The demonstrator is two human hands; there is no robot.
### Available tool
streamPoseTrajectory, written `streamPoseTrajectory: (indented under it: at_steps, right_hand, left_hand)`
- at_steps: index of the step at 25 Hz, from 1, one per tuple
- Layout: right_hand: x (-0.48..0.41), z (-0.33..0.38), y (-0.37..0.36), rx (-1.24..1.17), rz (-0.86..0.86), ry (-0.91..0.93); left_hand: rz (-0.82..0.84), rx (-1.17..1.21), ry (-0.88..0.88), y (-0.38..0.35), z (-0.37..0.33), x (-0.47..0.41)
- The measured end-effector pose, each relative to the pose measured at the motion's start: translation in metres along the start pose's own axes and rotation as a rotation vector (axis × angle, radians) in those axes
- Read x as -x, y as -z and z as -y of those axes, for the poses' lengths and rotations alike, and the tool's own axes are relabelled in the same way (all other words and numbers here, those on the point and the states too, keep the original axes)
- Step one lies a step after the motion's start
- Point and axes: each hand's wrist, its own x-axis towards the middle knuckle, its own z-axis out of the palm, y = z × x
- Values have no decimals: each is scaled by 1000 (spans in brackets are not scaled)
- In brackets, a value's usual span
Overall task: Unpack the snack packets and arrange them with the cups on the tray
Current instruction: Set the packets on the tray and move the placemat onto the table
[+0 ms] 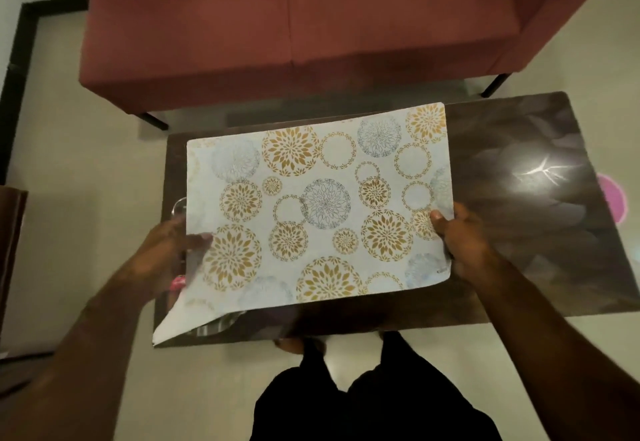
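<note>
A white mat printed with gold and grey flower circles is held flat over the left half of the dark glossy table. My left hand grips its left edge, thumb on top. My right hand pinches its right edge. The near left corner of the mat droops down. Under that corner a shiny striped object shows. Beside my left hand peek a clear glass rim and a bit of pink packaging. Whatever else lies beneath the mat is hidden.
A red sofa stands just beyond the table's far edge. A pink round object lies on the floor past the table's right end. My legs and feet stand at the near edge. A brown piece of furniture sits at the left.
</note>
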Motion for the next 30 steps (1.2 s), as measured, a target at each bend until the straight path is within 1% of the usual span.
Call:
streamPoseTrajectory:
  at_steps: [4, 8, 10, 13, 17, 21, 25, 27, 28, 30]
  right_hand:
    - [-34, 16, 60, 42, -30, 26]
    - [-70, 19, 120, 120, -61, 33]
    - [-87, 17, 140, 146, -81, 12]
    - [-116, 11, 158, 164, -121, -38]
    - [-167, -5, 170, 191, -145, -82]
    - [-210, -24, 181, 209, -133, -107]
    - [-254, -41, 195, 257, -173, -88]
    - [-268, -46, 201, 282, -207, -70]
    - [-272, -47, 203, 298, -229, -56]
    - [-281, -48, 208, 337, -269, -9]
  left_hand:
    - [-84, 26, -58, -95, 0, -3]
    - [-69, -61, -79, -175, -9, -26]
    - [-81, -85, -90, -209, -11, -41]
    - [-133, -136, -53, -249, -9, -68]
    - [-148, -190, -2, -294, 4, -111]
    - [-127, -235, 51, -328, 21, -145]
    - [-81, -261, 45, -359, 39, -179]
    - [-90, -260, 41, -368, 43, -189]
    - [-113, -291, 33, -372, 44, -193]
    - [-148, -433, 10, -379, 46, -201]
